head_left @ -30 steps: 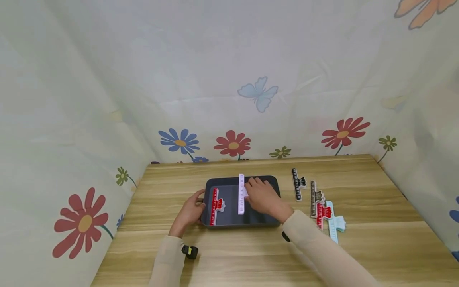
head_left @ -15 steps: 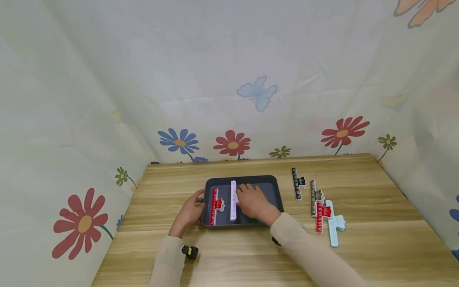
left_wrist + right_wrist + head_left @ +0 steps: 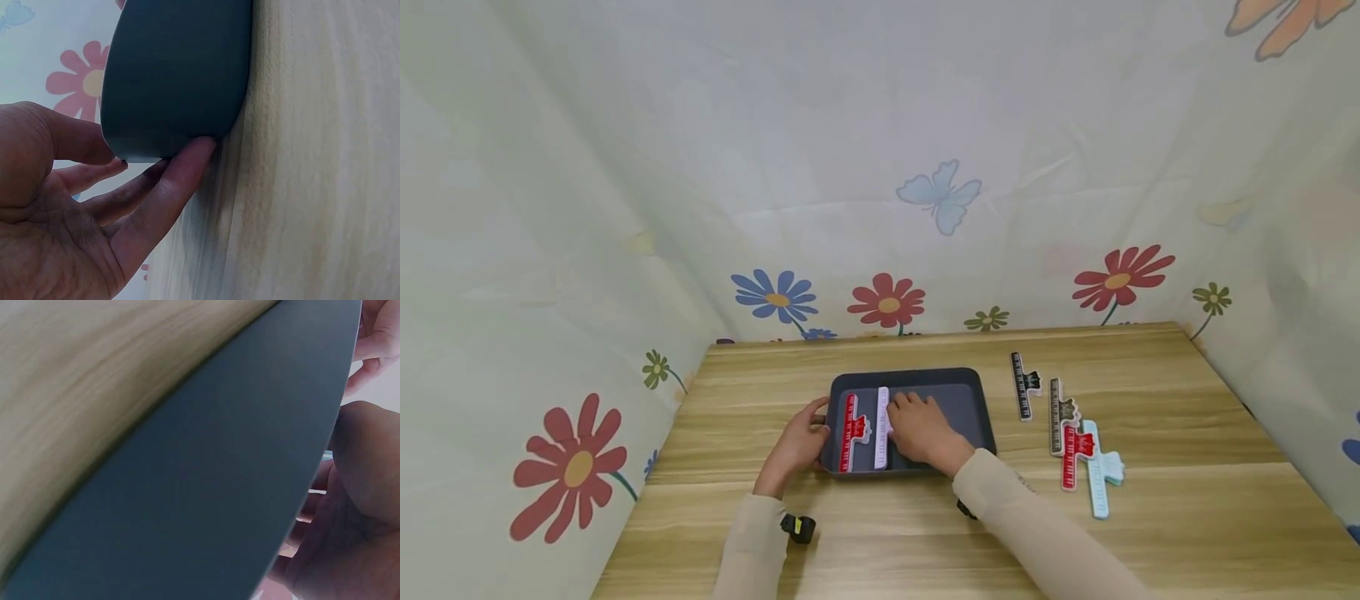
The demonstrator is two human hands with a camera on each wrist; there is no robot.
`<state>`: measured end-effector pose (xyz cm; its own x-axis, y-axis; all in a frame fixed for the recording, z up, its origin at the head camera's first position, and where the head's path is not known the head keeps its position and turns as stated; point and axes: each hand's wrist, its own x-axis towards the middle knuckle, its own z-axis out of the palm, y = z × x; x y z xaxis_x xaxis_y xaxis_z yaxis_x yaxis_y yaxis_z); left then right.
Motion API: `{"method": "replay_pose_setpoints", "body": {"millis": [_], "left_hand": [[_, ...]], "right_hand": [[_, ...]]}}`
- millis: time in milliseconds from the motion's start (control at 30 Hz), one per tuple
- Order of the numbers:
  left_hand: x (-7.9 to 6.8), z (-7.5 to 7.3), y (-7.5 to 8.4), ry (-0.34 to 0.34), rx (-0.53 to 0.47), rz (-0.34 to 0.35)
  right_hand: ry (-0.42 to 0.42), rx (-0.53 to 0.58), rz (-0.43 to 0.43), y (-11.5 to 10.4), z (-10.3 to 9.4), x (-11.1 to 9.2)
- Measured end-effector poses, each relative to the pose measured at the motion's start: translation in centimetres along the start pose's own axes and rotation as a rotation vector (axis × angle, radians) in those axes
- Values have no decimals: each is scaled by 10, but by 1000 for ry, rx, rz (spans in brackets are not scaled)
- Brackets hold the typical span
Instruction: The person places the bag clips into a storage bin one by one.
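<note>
In the head view, a dark grey tray (image 3: 966,382) stands on the table. My left hand (image 3: 800,442) holds its left end; in the left wrist view, thumb and fingers (image 3: 172,190) meet the tray's outer wall. My right hand (image 3: 921,427) reaches inside the tray and grips a pale lilac clip (image 3: 882,429) by its right side; the fingertips and the clip's handle are hidden. Left of it lies a red clip (image 3: 848,433) with a white edge, roughly parallel. The right wrist view shows mostly the tray's wall (image 3: 206,450), with my palm beyond the rim.
Right of the tray lie a black clip (image 3: 1022,387), a dark grey-brown clip (image 3: 1056,417), a red clip (image 3: 1070,458) and a light blue clip (image 3: 1098,479). The last three lie close together. A floral curtain (image 3: 820,208) surrounds the wooden table (image 3: 880,542).
My right hand has carried the lilac clip leftward and toward me, down into the tray beside the red clip. The left hand has stayed at the tray's left end.
</note>
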<state>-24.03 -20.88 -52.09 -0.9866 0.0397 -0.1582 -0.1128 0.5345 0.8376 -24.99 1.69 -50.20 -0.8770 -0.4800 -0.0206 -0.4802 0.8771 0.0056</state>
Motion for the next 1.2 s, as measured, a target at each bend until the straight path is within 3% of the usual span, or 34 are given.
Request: {"method": "replay_pose_setpoints", "body": {"millis": [1200], "left_hand": [[1,1,-5,-4,-22,20]], "right_hand": [[-64,15,8,-22,6,14]]}}
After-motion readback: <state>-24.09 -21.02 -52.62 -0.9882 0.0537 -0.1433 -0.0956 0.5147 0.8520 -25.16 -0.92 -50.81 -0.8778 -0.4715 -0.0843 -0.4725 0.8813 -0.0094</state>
